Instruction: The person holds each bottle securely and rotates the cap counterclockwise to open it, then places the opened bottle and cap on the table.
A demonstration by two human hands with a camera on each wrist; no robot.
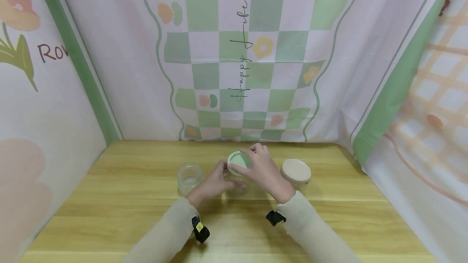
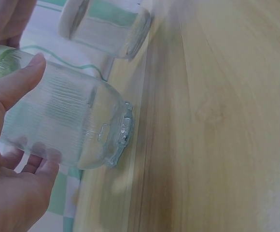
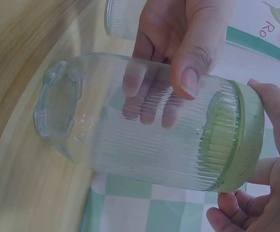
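A clear ribbed glass jar (image 3: 145, 150) with small feet stands between both hands, its base right at the wooden tabletop. On its mouth sits a light green lid (image 1: 239, 160). My left hand (image 1: 213, 182) grips the jar's side, with the thumb on the near wall and the other fingers seen through the glass in the right wrist view. The right hand (image 1: 264, 170) holds the green lid by its rim, thumb and fingers on opposite sides. In the right wrist view, the lid (image 3: 250, 137) covers the whole mouth.
Left of the hands stands a glass jar (image 1: 189, 175) without a lid. A second jar, with a beige lid (image 1: 296, 171), is close beside the right wrist. Behind the wooden table (image 1: 146, 161) hangs a green-checked cloth (image 1: 230, 72), with printed cloths at both sides.
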